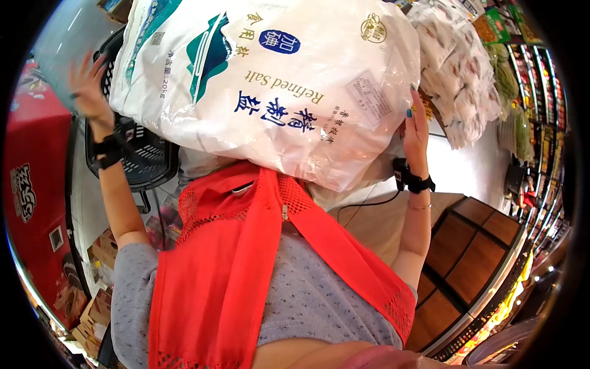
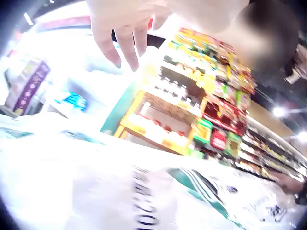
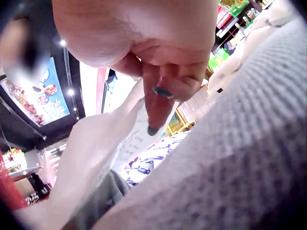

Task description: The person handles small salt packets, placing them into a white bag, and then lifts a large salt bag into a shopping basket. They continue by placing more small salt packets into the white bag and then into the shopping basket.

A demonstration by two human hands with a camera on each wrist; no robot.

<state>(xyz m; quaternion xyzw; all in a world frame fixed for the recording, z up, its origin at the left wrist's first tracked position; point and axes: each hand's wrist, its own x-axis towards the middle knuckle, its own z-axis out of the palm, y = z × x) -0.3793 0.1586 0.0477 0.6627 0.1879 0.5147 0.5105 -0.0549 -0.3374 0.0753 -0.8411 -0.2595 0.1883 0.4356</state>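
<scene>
A big white bag of refined salt [image 1: 344,67], printed in blue and teal, spreads across the top of the head view, close in front of the person. My left hand [image 1: 91,89] is raised off the bag's left side, fingers apart and holding nothing. In the left wrist view the same hand [image 2: 129,33] hangs above the bag's printed surface [image 2: 105,191], with a gap between them. At the bag's right edge, my right hand [image 1: 416,132] grips the plastic. The right wrist view shows its bent fingers [image 3: 160,110] against the white bag edge [image 3: 91,143].
A black shopping basket [image 1: 147,157] stands under the bag's left side. More white packed bags [image 1: 458,80] are stacked at the right. A brown wooden display stand [image 1: 467,246] is near the right elbow, a red counter panel [image 1: 40,172] at the left. Stocked shelves [image 1: 544,123] line the far right.
</scene>
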